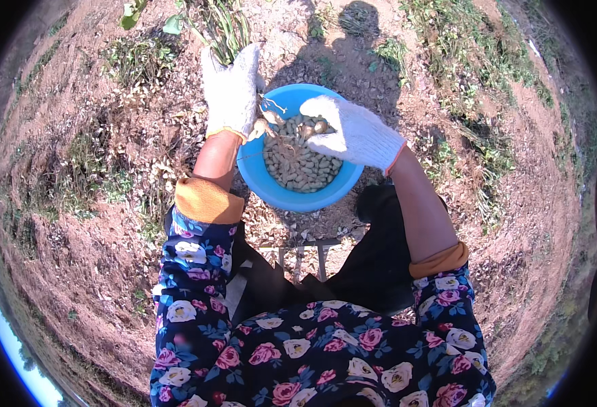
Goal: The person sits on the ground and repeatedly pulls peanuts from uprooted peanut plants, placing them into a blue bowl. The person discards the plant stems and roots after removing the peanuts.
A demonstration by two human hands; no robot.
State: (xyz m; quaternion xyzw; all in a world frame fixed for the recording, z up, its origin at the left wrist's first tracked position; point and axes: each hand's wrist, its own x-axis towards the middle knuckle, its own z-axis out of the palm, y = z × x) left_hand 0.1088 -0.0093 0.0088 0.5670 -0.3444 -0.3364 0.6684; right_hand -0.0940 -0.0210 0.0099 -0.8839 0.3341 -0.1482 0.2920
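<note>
My left hand [232,91], in a white knit glove, grips a bunch of green peanut stems [225,30]. The roots hang towards me, with some peanut pods [268,122] still attached over the left rim of a blue plastic basin [298,202]. Many loose peanut pods [306,170] fill the bottom of that basin. Over its right side is my right hand [352,129], also gloved in white, with a peanut pod [321,127] between thumb and fingers. The glove partly hides what else the fingers touch.
Heaps of pulled peanut plants [141,58] lie on the dry soil at the left, with more plants [476,147] along the right. Between my legs, metal bars [321,259] show near the ground. My shadow [347,56] falls beyond the basin.
</note>
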